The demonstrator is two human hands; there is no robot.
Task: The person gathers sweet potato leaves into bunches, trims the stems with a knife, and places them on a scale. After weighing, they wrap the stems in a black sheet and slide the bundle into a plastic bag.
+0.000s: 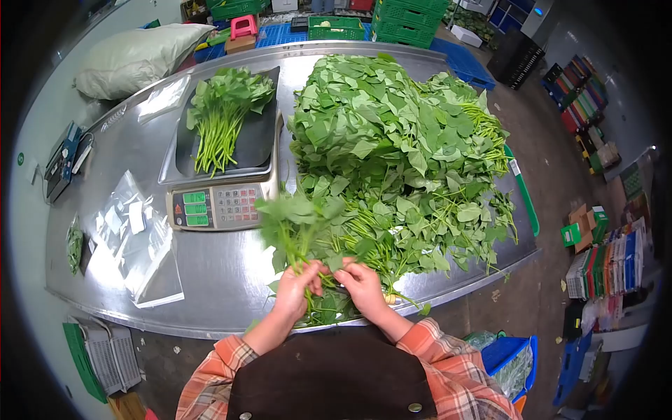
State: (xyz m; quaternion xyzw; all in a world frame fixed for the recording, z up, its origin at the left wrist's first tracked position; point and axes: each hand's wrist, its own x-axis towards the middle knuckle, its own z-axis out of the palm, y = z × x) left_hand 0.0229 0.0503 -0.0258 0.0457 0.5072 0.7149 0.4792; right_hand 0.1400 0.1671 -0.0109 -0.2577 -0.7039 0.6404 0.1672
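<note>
My left hand (299, 287) is closed around the stems of a small bunch of sweet potato greens (299, 227), whose leafy top is blurred and points away from me. Close beside it, my right hand (362, 285) has its fingers pinched on a leafy stem at the bunch's edge. Beyond both hands rises a large heap of the same greens (378, 112), with loose stems spilling toward me. On the left, a bundle of greens (222, 126) lies on the black tray (187, 150) of a digital scale (218, 204) with lit green displays.
Clear plastic bags (133, 238) lie on the metal table (231, 280) at left, near a small bagged bundle (75, 245). A white sack (140, 59) sits at the back left. Green crates (409, 21) stand behind the table; a blue bin (514, 364) is below right.
</note>
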